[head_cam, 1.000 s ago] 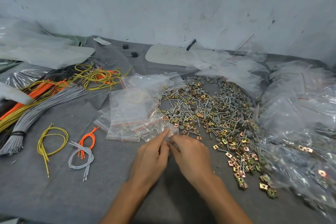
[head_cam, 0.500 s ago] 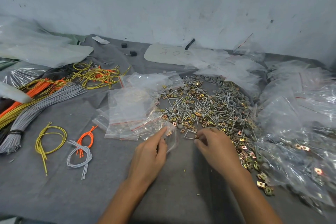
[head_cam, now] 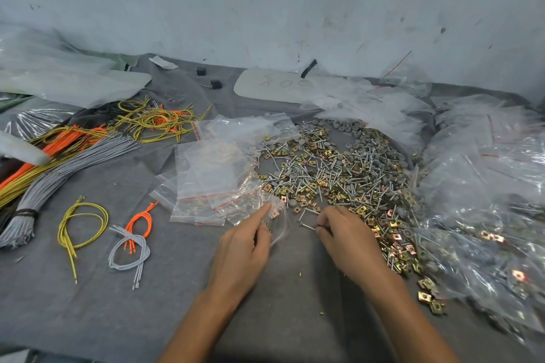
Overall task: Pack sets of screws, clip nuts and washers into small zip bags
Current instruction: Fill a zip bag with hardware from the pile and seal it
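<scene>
Seen from the person's head, a grey cloth-covered surface (head_cam: pixel 88 303) runs up to a scuffed pale wall. Both bare forearms enter from 6 o'clock. The left hand (head_cam: pixel 244 242) holds a small zip bag (head_cam: pixel 280 222) of clear plastic just right of centre, its grip closed on the bag's near edge with the forefinger stretched straight along the top. At 3 o'clock of the bag, close beside it, the right hand (head_cam: pixel 345 233) has its fingers curled, and its grip is pinched shut on the end of a single screw (head_cam: pixel 306 225) lying on the cloth. A wide loose pile of screws, brass clip nuts and grey washers (head_cam: pixel 339 174) spreads from the right hand toward 12 o'clock. A fanned stack of empty zip bags (head_cam: pixel 212 183) lies at 10 o'clock of the left hand. Filled bags (head_cam: pixel 486 200) are heaped at 3 o'clock. At 9 o'clock lie grey, orange and yellow wire bundles (head_cam: pixel 59 174).
</scene>
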### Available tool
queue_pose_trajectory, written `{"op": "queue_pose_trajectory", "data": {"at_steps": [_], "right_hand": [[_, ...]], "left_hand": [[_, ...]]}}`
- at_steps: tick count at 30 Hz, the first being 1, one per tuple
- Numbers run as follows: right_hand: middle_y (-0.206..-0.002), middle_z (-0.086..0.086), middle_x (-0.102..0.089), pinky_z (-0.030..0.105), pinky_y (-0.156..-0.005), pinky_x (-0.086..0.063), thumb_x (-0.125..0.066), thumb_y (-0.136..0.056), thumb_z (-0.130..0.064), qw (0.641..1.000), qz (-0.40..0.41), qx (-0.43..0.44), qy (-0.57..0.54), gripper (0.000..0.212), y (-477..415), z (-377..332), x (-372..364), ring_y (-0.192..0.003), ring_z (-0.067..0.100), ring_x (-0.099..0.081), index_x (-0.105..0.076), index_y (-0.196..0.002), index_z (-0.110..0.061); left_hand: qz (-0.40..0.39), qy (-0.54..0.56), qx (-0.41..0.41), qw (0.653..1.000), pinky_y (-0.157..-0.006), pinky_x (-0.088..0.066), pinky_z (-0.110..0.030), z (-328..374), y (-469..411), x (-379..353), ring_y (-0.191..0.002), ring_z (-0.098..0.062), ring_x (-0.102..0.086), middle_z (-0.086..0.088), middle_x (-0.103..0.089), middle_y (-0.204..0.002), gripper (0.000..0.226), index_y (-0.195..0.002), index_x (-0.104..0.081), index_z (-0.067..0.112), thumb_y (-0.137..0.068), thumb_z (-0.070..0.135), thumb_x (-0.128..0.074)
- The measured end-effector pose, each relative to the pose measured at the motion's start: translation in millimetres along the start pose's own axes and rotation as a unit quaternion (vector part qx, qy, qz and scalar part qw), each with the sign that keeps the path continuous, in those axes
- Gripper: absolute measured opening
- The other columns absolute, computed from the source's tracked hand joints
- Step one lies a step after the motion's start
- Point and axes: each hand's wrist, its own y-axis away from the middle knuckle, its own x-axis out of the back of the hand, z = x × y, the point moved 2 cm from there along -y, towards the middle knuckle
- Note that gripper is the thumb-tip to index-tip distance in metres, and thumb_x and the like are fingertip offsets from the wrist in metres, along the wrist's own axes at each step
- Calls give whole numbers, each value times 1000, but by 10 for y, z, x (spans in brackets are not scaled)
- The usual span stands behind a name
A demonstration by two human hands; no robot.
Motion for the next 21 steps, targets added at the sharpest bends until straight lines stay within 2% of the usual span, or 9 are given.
{"op": "queue_pose_trajectory", "data": {"at_steps": [3, 5, 8, 10, 12, 14, 17, 19, 21], "right_hand": [[-91, -7, -59, 39, -79, -46, -59, -96, -18, 999, 11, 4, -33, 6, 10, 10, 6, -88, 17, -55, -55, -92, -22], [-90, -9, -63, 35, -78, -47, -61, -95, -16, 995, 33, 1, -91, 6, 37, -10, 11, -85, 14, -58, -60, -95, -22], [-86, -15, -71, 23, -77, -49, -68, -92, -17, 972, 55, 5, -230, 9, 101, -163, -2, -82, 1, -64, -70, -96, -25], [-83, -21, -71, 18, -75, -49, -71, -89, -19, 960, 54, 17, -273, 9, 132, -311, -50, -80, -2, -65, -70, -91, -27], [-84, -22, -70, 23, -77, -51, -71, -87, -21, 962, 44, 30, -269, 11, 146, -434, -123, -81, -1, -65, -66, -86, -30], [-87, -16, -66, 30, -80, -51, -71, -87, -22, 972, 58, 52, -222, 10, 132, -502, -198, -83, 4, -63, -68, -90, -31], [-87, -16, -43, 30, -75, -47, -66, -93, -28, 985, 70, 89, -132, 14, 95, -543, -288, -83, 8, -52, -72, -104, -34], [-85, -19, -45, 22, -72, -45, -62, -94, -30, 976, 74, 101, -179, 20, 82, -543, -294, -78, 4, -52, -71, -110, -37], [-87, -21, -55, 14, -71, -44, -59, -92, -30, 953, 142, 72, -259, 17, 23, -458, -240, -80, 1, -58, -70, -104, -37]], "left_hand": [[0, 2, -2, 1000, -61, -35, -25, 1, -1, -5, -79, -20, -56, -9, -67, -86, 46, -139, -57, 35, -95, 30, -47], [2, 3, -1, 1000, -61, -36, -23, 4, -10, -13, -79, -18, -57, -8, -68, -85, 46, -138, -58, 34, -95, 31, -47], [4, -1, -5, 1000, -64, -39, -23, 7, -27, -22, -82, -21, -59, -9, -70, -90, 46, -137, -59, 32, -94, 31, -47], [-1, -10, -8, 1000, -66, -42, -25, 7, -24, -16, -81, -20, -61, -7, -71, -92, 47, -139, -57, 33, -93, 33, -46], [-4, -12, -8, 1000, -66, -42, -24, 2, -18, -8, -78, -16, -62, -2, -72, -90, 48, -140, -55, 35, -93, 36, -44], [-2, -3, -8, 1000, -66, -41, -21, 9, -10, 2, -75, -12, -62, 1, -72, -85, 48, -139, -56, 34, -93, 36, -43], [3, 8, -13, 1000, -66, -45, -23, 24, 6, 12, -73, -12, -63, 1, -72, -82, 46, -138, -58, 32, -94, 32, -47], [12, 7, -5, 1000, -66, -47, -27, 21, 4, 12, -71, -14, -63, -1, -72, -82, 46, -137, -60, 31, -92, 31, -49], [30, 2, 6, 1000, -65, -45, -30, 20, -12, 10, -68, -18, -59, -4, -69, -77, 45, -134, -63, 30, -90, 30, -51]]}}
